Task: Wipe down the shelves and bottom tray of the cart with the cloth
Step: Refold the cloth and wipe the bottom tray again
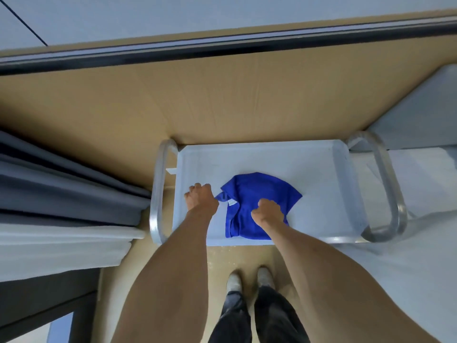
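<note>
A blue cloth (254, 191) lies bunched on the white top shelf of the cart (321, 184), left of the shelf's middle. My right hand (268, 211) sits on the cloth's near part with its fingers curled into the fabric. My left hand (200, 196) is on the shelf at the cloth's left corner, fingers curled; a blue tab with a white label pokes out beside it. The lower shelves and the bottom tray are hidden under the top shelf.
Metal handle loops stand at the cart's left end (158, 191) and right end (385, 189). Grey curtains (61, 179) hang to the left, a white bed (420, 243) lies to the right, a wooden wall panel (222, 105) is behind. My feet (249, 280) are just before the cart.
</note>
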A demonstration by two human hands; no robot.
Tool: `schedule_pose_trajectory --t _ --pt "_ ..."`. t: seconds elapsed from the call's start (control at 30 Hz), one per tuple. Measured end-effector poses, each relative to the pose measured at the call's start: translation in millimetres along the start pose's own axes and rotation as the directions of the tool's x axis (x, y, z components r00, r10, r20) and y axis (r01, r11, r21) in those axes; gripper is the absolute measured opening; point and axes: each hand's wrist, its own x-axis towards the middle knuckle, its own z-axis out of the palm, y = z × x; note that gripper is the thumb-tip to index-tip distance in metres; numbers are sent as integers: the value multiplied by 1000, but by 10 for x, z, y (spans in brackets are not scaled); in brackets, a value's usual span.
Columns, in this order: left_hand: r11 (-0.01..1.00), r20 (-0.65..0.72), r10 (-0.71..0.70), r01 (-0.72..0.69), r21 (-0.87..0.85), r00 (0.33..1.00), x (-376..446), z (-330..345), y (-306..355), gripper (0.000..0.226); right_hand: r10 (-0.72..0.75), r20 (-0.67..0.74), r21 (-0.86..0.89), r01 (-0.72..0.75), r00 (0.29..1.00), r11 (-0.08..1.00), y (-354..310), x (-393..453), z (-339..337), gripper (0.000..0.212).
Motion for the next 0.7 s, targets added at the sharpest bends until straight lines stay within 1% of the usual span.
schedule_pose_trajectory --t 0.07,0.13,0.17,0.23,0.33,0.43,0.5,0.6,0.63,0.7 --pt "1000 -42 -25 24 -6 999 43 -184 -180 36 -54 29 27 53 998 998 -199 -69 58 10" --pt "999 -60 -39 38 -14 997 69 -315 -388 36 -121 70 3 121 990 993 -474 -149 181 22" --pt "999 -62 -37 36 -18 997 81 -365 -490 36 -152 100 -8 154 983 988 -629 -185 259 28" --pt "1000 -59 -26 26 -7 998 136 -434 -698 36 -189 176 17 189 966 982 -979 -278 415 34" --pt "998 -74 37 -34 46 997 323 -496 -1011 35 -207 272 177 163 940 971 -1524 -407 699 33" --pt "980 -93 179 -169 109 979 507 -526 -1298 41 -208 334 381 71 919 922 -2021 -555 1098 34" --pt "967 -88 241 -232 102 966 570 -563 -1411 43 -186 295 444 38 937 895 -2279 -646 1372 43" --pt "954 -70 284 -274 126 956 518 -564 -1508 41 -78 123 393 24 989 919 -2439 -778 1595 42" --pt "947 -63 298 -287 145 952 484 -540 -1529 39 -55 103 386 11 993 922 -2430 -838 1608 40" --pt "933 -58 325 -310 181 944 401 -473 -1569 30 -33 127 360 -15 991 933 -2360 -966 1612 37"
